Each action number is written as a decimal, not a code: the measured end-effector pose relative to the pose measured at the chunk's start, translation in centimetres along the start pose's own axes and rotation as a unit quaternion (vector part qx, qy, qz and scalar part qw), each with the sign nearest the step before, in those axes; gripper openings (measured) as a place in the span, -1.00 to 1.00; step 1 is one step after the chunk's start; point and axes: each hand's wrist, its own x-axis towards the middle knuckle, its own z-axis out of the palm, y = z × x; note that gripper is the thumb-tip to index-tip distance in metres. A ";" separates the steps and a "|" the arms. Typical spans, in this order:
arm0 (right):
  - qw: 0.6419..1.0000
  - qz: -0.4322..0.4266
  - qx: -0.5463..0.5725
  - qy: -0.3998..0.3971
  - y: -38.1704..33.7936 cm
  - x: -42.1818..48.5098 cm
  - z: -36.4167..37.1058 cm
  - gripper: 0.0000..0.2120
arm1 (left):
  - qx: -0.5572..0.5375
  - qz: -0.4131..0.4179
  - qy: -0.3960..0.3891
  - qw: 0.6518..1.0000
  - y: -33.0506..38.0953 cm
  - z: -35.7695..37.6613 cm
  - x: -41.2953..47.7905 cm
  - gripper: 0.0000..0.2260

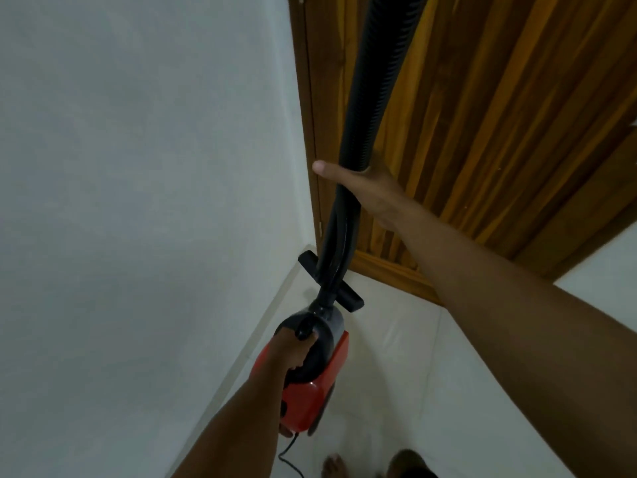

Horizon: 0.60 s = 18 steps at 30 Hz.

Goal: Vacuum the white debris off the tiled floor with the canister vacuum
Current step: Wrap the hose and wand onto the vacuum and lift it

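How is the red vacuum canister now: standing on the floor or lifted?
Lifted. The left hand grips the canister by its black handle, and it hangs tilted above the tiled floor.

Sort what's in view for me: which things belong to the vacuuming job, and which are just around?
Job: red canister vacuum, its handle gripped by the left hand; black hose, held by the right hand; floor nozzle; power cord; tiled floor. No debris shows.
Just around: wooden door; white wall; bare foot.
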 end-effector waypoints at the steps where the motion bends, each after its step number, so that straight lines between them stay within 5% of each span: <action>1: 1.000 -0.001 0.000 -0.006 0.4 1.9 0.0 -0.01 | 0.004 -0.002 -0.006 1.000 0.6 -1.0 1.5 -0.69; 9: 0.997 0.034 -0.057 -0.025 6.2 18.8 0.3 0.41 | 0.032 -0.029 -0.050 0.998 5.4 -6.8 16.8 -0.48; 14: 0.996 0.035 -0.055 -0.065 13.6 30.1 1.2 0.29 | 0.038 -0.079 -0.058 0.994 5.8 -7.6 29.7 -0.35; 18: 0.993 0.057 -0.076 -0.072 20.5 37.0 2.1 0.16 | 0.061 -0.085 -0.050 0.993 5.7 -7.4 37.6 -0.48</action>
